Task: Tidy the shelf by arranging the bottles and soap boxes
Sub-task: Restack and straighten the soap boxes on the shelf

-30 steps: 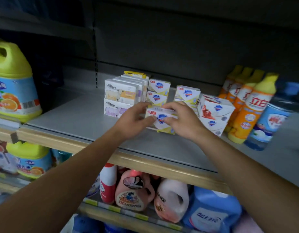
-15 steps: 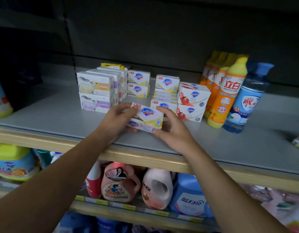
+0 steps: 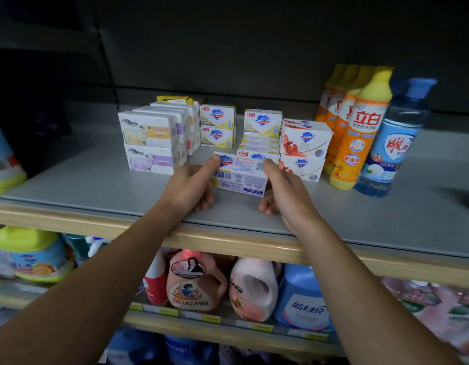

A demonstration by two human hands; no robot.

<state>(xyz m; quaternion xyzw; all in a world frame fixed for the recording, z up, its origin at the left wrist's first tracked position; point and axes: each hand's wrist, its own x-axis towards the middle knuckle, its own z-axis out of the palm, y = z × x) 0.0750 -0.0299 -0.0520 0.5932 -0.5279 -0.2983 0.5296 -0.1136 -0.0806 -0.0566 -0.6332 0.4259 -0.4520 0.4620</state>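
two hands hold one soap box (image 3: 240, 177) between them, just above the grey shelf (image 3: 96, 185), barcode side up. the left hand (image 3: 188, 185) grasps its left end, the right hand (image 3: 283, 188) its right end, fingers curled around it. behind stand stacked soap boxes (image 3: 259, 146); orange bottles (image 3: 357, 138) stand at right.

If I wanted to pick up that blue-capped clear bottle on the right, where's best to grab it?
Grip the blue-capped bottle around its labelled middle, coming from the front right. It stands upright, orange bottles crowd its left, and the shelf before it is free.
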